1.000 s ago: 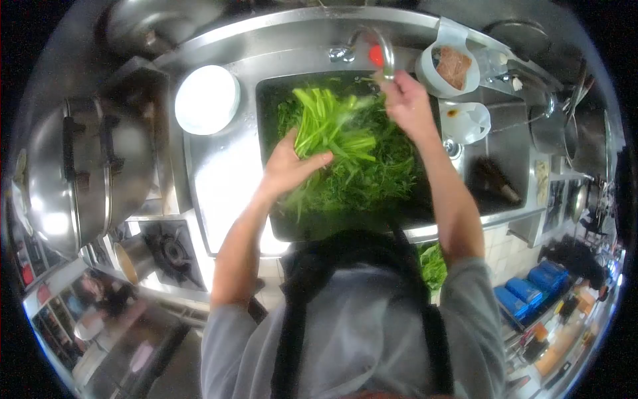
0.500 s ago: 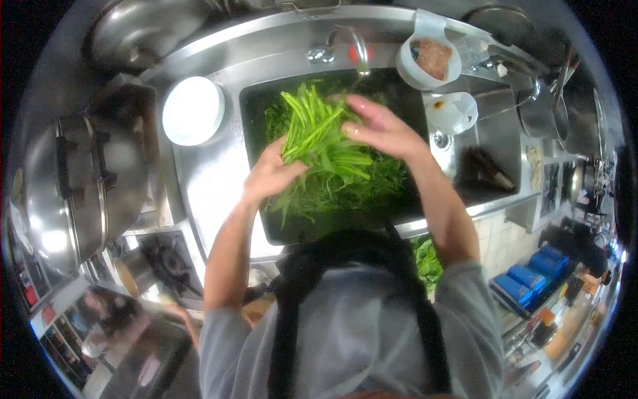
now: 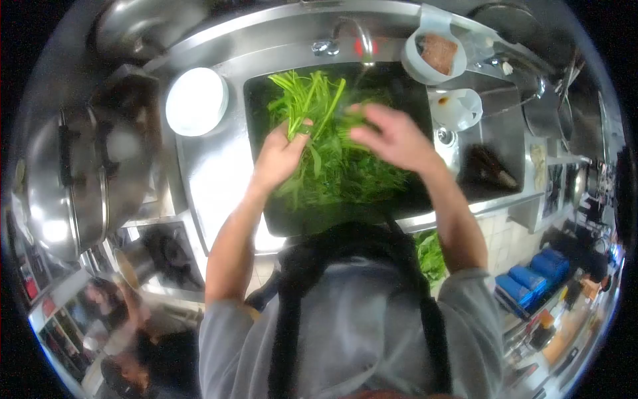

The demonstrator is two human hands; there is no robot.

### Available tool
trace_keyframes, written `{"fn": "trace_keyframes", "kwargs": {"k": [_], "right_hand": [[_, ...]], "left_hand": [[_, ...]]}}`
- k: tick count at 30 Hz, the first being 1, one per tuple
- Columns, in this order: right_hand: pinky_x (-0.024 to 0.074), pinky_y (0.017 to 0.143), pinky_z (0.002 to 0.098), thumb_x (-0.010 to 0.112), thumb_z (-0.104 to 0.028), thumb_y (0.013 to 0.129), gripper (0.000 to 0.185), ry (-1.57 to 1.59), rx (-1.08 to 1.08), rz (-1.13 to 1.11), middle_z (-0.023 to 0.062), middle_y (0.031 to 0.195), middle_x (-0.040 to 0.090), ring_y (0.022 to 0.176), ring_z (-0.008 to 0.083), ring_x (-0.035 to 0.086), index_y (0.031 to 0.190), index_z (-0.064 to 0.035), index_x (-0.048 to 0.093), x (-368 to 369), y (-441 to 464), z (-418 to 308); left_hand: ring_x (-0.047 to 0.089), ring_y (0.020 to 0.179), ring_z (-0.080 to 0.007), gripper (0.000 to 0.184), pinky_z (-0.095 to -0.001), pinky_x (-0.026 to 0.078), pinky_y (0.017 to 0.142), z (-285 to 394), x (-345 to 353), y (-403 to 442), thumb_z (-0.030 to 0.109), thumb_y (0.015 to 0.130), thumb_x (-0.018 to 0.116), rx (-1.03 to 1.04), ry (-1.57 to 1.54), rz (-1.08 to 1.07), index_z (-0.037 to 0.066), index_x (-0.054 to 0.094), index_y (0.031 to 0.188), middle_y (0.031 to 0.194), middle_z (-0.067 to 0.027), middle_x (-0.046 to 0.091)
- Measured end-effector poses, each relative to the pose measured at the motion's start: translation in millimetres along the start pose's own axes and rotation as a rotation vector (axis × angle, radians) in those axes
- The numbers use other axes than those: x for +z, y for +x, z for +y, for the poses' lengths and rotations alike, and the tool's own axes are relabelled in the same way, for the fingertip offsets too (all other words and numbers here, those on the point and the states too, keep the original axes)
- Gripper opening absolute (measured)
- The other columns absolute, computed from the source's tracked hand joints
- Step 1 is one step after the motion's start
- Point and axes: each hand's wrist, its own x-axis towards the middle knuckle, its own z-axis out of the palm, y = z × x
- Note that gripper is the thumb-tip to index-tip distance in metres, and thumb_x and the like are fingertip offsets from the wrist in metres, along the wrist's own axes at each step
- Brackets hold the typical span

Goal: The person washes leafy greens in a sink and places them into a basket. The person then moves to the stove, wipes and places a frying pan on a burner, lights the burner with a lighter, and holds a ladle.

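Note:
My left hand (image 3: 282,158) is closed round a bunch of long-stemmed leafy greens (image 3: 307,96), its pale green stems pointing up and away from me. My right hand (image 3: 393,138), slightly blurred, has its fingers curled on a smaller clump of greens (image 3: 351,125) just right of the bunch. Both hands are over the dark sink basin (image 3: 415,86). More loose greens (image 3: 352,183) float or lie in the basin below them. The faucet (image 3: 365,46) arches over the basin's far edge; whether water runs from it I cannot tell.
White stacked plates (image 3: 196,101) stand on the steel counter at left. At right are a white container with a brown block (image 3: 438,54), a white plastic jug (image 3: 458,110) and a second basin (image 3: 515,149). Leafy greens (image 3: 430,256) sit below the sink's front edge. Other people (image 3: 109,302) are at lower left.
The bunch in my left hand has tilted more upright and shifted left. My right hand has moved slightly down and right, fingers now curled on greens. More of the people at lower left shows.

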Motion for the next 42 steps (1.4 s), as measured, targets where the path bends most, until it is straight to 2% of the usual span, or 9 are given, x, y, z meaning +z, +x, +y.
{"fn": "trace_keyframes", "kwargs": {"k": [5, 11, 17, 21, 29, 31, 33, 35, 42], "right_hand": [[0.0530, 0.080, 0.0422, 0.070, -0.026, 0.087, 0.037, -0.251, -0.096, -0.022, 0.0206, 0.105, 0.063, 0.094, 0.0387, 0.063, 0.116, -0.0037, 0.061, 33.4, 1.8, 2.1], [0.0489, 0.061, 0.0305, 0.058, -0.022, 0.099, 0.022, -0.005, -0.016, 0.365, 0.0001, 0.077, 0.063, 0.066, 0.0114, 0.055, 0.107, -0.0038, 0.068, 6.5, 11.4, 41.2], [0.0529, 0.068, 0.0227, 0.056, -0.028, 0.101, 0.029, 0.496, 0.252, 0.306, 0.0041, 0.107, 0.068, 0.093, 0.0094, 0.063, 0.120, -0.0075, 0.065, -15.1, -9.2, 49.5], [0.0370, 0.111, 0.0391, 0.066, -0.052, 0.090, 0.088, 0.495, 0.390, 0.098, 0.0221, 0.145, 0.047, 0.136, 0.0282, 0.042, 0.143, 0.0109, 0.036, 28.8, -27.0, 61.5], [0.0508, 0.065, 0.0297, 0.066, -0.024, 0.094, 0.029, 0.074, 0.356, -0.260, 0.0118, 0.091, 0.070, 0.073, 0.0112, 0.061, 0.115, -0.0031, 0.066, 46.2, -8.7, 18.0], [0.0455, 0.054, 0.0266, 0.064, -0.024, 0.095, 0.024, 0.212, 0.025, 0.211, 0.0040, 0.083, 0.069, 0.061, 0.0090, 0.056, 0.106, -0.0031, 0.069, 40.9, -12.5, 47.9], [0.0371, 0.046, 0.0216, 0.061, -0.029, 0.097, 0.025, 0.452, 0.528, 0.244, 0.0001, 0.078, 0.061, 0.059, 0.0059, 0.051, 0.111, -0.0100, 0.069, 1.8, -18.3, 27.8], [0.0339, 0.042, 0.0229, 0.061, -0.033, 0.097, 0.026, 0.586, 0.515, 0.444, -0.0014, 0.078, 0.059, 0.057, 0.0058, 0.049, 0.111, -0.0125, 0.069, -10.6, -22.7, 45.3], [0.0476, 0.085, 0.0274, 0.057, -0.043, 0.098, 0.044, 0.582, 0.329, 0.036, 0.0064, 0.111, 0.067, 0.090, 0.0128, 0.061, 0.123, -0.0072, 0.065, -6.7, -26.5, 17.4]], "left_hand": [[0.067, 0.098, -0.0227, 0.039, -0.0365, 0.051, 0.090, 12.7, 9.8, -9.6, 0.027, 0.098, 0.057, 0.229, 0.005, -0.032, -0.002, 0.058, 0.123, 0.109, -0.0166, 0.068], [0.069, 0.084, -0.0201, 0.040, -0.0345, 0.053, 0.084, -6.1, -11.7, -14.5, 0.011, 0.082, 0.073, 0.247, 0.015, -0.295, -0.001, 0.060, 0.118, 0.100, -0.0124, 0.072], [0.067, 0.084, -0.0171, 0.038, -0.0335, 0.053, 0.082, -32.6, -3.2, -9.6, 0.010, 0.079, 0.077, -0.206, -0.487, 0.013, -0.007, 0.062, 0.109, 0.089, -0.0111, 0.072], [0.067, 0.084, -0.0191, 0.052, -0.0315, 0.053, 0.081, -18.7, 7.1, -9.2, 0.015, 0.085, 0.075, -0.252, -0.632, -0.036, -0.009, 0.049, 0.122, 0.098, -0.0141, 0.070], [0.064, 0.090, -0.0189, 0.033, -0.0317, 0.053, 0.077, -8.1, 11.2, -10.2, 0.016, 0.092, 0.066, -0.149, -0.471, -0.089, 0.002, 0.061, 0.121, 0.104, -0.0106, 0.068], [0.064, 0.090, -0.0199, 0.032, -0.0334, 0.052, 0.079, -2.7, 0.9, -14.0, 0.014, 0.093, 0.062, -0.126, -0.358, 0.010, 0.002, 0.060, 0.123, 0.105, -0.0114, 0.068], [0.064, 0.092, -0.0209, 0.037, -0.0337, 0.053, 0.082, -6.1, -7.3, -15.3, 0.012, 0.089, 0.065, -0.131, -0.451, -0.015, 0.000, 0.059, 0.123, 0.108, -0.0140, 0.067], [0.065, 0.094, -0.0216, 0.041, -0.0343, 0.052, 0.087, 11.2, -14.4, -23.1, 0.010, 0.083, 0.067, -0.096, -0.293, -0.067, -0.003, 0.058, 0.122, 0.109, -0.0155, 0.067], [0.065, 0.084, -0.0179, 0.031, -0.0312, 0.052, 0.080, 15.8, -11.0, -19.4, 0.011, 0.081, 0.070, -0.054, -0.151, -0.137, -0.002, 0.066, 0.109, 0.096, -0.0113, 0.070]]}}
